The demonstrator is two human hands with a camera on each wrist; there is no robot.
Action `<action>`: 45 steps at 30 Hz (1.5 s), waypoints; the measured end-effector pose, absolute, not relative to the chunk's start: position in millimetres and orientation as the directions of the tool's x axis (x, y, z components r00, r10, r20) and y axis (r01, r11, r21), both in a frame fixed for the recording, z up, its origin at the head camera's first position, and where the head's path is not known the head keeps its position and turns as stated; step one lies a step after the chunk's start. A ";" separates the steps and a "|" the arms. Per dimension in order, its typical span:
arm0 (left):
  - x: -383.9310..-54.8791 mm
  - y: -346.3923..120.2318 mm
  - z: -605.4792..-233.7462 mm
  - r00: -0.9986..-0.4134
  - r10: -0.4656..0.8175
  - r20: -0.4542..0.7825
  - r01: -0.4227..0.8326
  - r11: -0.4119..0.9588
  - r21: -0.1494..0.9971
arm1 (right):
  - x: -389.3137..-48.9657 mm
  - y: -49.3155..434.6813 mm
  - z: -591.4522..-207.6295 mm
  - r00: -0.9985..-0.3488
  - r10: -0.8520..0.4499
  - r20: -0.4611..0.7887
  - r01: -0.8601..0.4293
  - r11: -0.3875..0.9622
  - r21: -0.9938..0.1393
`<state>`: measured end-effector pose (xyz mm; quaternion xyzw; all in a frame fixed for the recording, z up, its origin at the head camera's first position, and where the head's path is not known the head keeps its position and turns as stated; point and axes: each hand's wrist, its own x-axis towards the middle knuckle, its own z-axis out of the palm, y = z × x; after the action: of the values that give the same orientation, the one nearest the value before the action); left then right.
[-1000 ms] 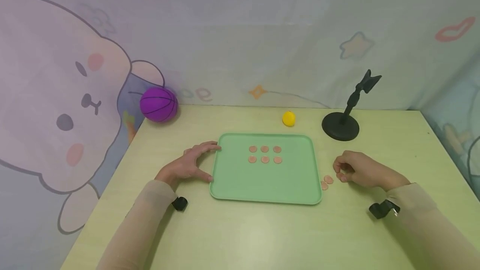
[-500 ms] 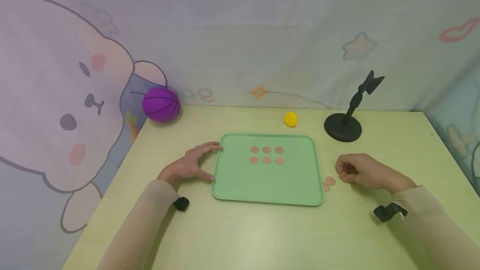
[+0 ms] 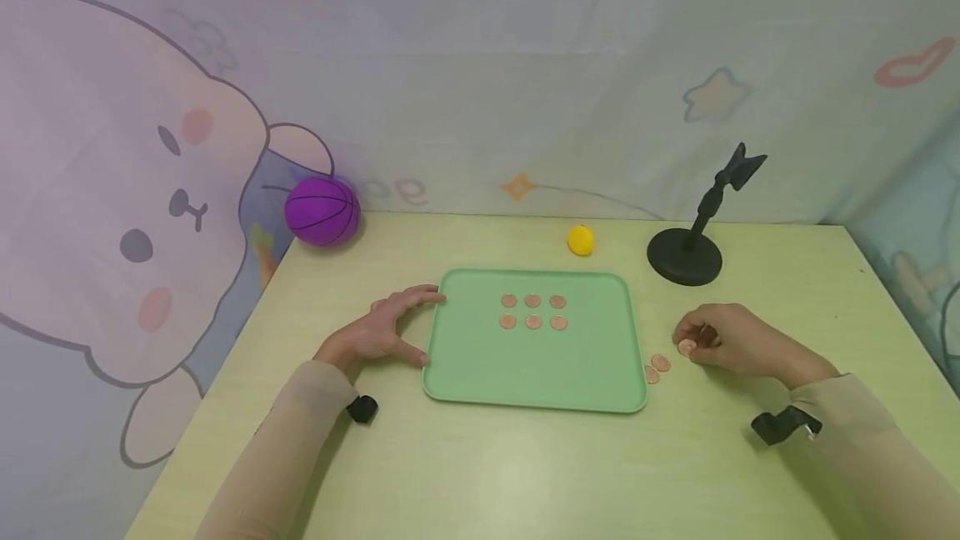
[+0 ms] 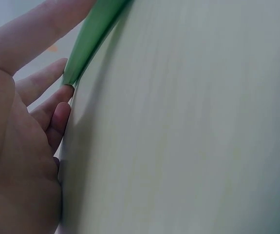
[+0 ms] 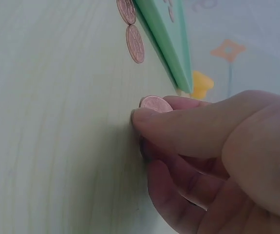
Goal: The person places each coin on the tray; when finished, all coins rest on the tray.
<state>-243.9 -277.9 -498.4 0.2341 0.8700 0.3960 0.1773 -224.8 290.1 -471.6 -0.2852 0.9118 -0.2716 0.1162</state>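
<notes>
Between thumb and fingers, my right hand (image 3: 731, 342) pinches a copper coin (image 5: 155, 103) just over the table, right of the green tray (image 3: 480, 377). Two more copper coins, one (image 3: 660, 362) and another (image 3: 652, 375), lie touching beside the tray's right edge. On the tray, several copper coins (image 3: 533, 321) form two rows of three. My left hand (image 3: 378, 330) rests at the tray's left edge, thumb and fingers spread and touching the rim. In the left wrist view, its fingertips meet the green rim (image 4: 88, 46).
A purple ball (image 3: 322, 211) sits at the table's back left corner. Behind the tray is a small yellow ball (image 3: 581, 240). A black stand (image 3: 685, 257) with a round base stands at the back right. A patterned cloth hangs behind the table (image 3: 525, 482).
The right hand's fingers have shifted and a coin now shows between its thumb and fingertips. The left hand has stayed at the tray's edge, and the coins on the tray lie as before.
</notes>
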 end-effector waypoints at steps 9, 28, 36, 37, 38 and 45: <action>-245.9 -279.0 -500.3 -0.823 0.554 -0.124 0.280 0.587 0.759 | -223.9 292.2 -470.8 -0.819 -0.568 -0.081 -0.424 0.694 -0.581; -245.4 -280.1 -501.8 -0.833 0.536 -0.140 0.252 0.592 0.765 | -223.0 290.6 -471.7 -0.822 -0.570 0.016 -0.480 0.677 -0.558; -244.6 -278.8 -499.9 -0.834 0.532 -0.144 0.243 0.589 0.771 | -227.5 275.6 -468.1 -0.806 -0.586 0.082 -0.513 0.623 -0.590; -244.5 -278.8 -500.1 -0.834 0.533 -0.141 0.245 0.588 0.771 | -228.1 273.1 -467.1 -0.803 -0.590 0.090 -0.518 0.614 -0.596; -244.4 -278.7 -500.2 -0.836 0.530 -0.142 0.243 0.589 0.770 | -228.8 270.5 -466.1 -0.797 -0.596 0.097 -0.526 0.606 -0.597; -244.4 -278.7 -502.0 -0.849 0.504 -0.157 0.211 0.597 0.774 | -234.3 249.7 -461.1 -0.766 -0.633 0.111 -0.550 0.557 -0.622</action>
<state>-244.4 -278.7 -502.0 0.2045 0.8745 0.3997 0.1834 -234.3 249.7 -461.1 -0.3361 0.8802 -0.3291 0.0627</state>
